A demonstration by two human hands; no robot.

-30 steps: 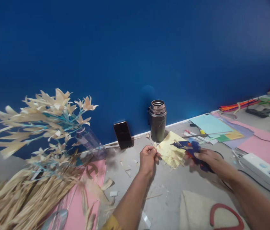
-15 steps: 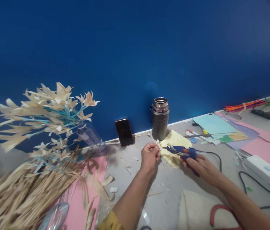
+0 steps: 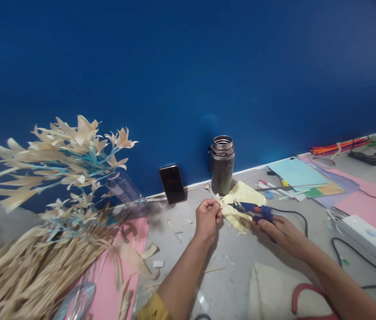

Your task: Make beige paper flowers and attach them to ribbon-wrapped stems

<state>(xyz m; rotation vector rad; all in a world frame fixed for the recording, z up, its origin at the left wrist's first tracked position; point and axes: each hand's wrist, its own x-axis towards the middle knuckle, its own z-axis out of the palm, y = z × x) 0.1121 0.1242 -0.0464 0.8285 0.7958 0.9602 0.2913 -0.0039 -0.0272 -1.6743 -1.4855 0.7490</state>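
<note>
Between the fingertips of my left hand is a small cream flower, pinched and partly hidden by the fingers. My right hand is wrapped round the handle of a blue glue gun. Its nozzle points left toward the flower, with a small gap between them. Under the nozzle lies a stained yellow paper on the grey table. A dark cord runs from the back of the glue gun to the right.
An open steel flask and a leaning phone stand by the blue wall. Husk flowers fill a clear vase at left, above dried husks. A power strip, coloured papers and red-handled scissors lie right.
The glue gun's nozzle has drawn back slightly to the right, away from the flower. My left hand has shifted a little left, still pinching the flower.
</note>
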